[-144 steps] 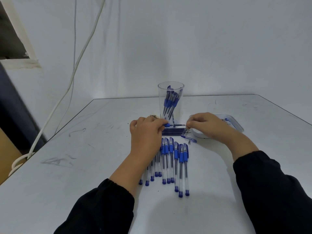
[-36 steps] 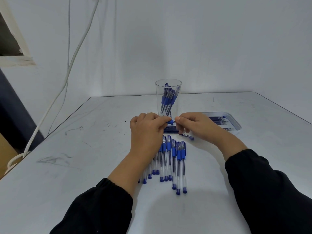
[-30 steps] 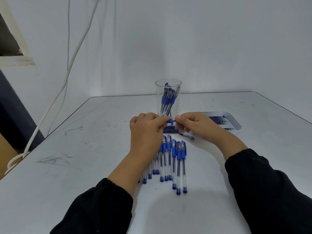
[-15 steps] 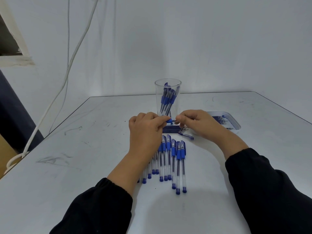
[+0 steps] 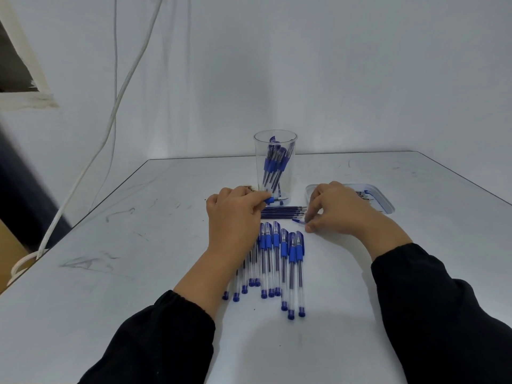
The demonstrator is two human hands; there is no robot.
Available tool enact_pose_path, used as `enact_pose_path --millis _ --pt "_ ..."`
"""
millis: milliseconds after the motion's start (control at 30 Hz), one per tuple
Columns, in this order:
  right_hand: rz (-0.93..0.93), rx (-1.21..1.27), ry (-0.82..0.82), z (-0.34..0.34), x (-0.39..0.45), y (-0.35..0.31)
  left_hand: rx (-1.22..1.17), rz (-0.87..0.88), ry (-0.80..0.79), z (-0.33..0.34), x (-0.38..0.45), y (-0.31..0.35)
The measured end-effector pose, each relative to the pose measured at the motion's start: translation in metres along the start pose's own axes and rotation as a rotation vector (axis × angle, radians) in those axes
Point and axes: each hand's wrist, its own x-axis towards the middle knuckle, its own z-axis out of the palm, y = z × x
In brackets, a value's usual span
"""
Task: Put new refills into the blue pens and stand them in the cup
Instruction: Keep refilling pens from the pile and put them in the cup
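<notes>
- Head view: left hand grips a blue-gripped clear pen (tip pointing right) just before the clear plastic cup of pens.
- Right hand pinches a small blue cap on the white bench, beside loose dark refills.

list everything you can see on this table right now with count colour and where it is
cup: one, clear, far centre, several blue pens standing inside
pens: about ten, clear with blue caps, in a row lying near centre
refills: a few, dark blue, lying between cup and row
tray: one, clear, right of cup, holding refills
cable: white, hanging left of table
left hand: holds an uncapped pen
right hand: pinches a small blue cap on the table
</notes>
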Motion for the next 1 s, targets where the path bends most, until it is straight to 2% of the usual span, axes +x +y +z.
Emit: enact_pose_path --millis 467,800,1000 --pt "-0.113 0.204 0.171 -0.0066 -0.0034 -0.0080 0.111 0.032 -0.085 0.0016 0.0002 0.0006" --pt "-0.085 0.261 0.175 -0.0041 0.0003 -0.0028 0.120 0.016 -0.071 0.0012 0.0002 0.0000" --pt "-0.107 0.303 0.138 -0.0025 0.0004 -0.0069 0.092 0.067 -0.061 0.0030 -0.0009 0.0001"
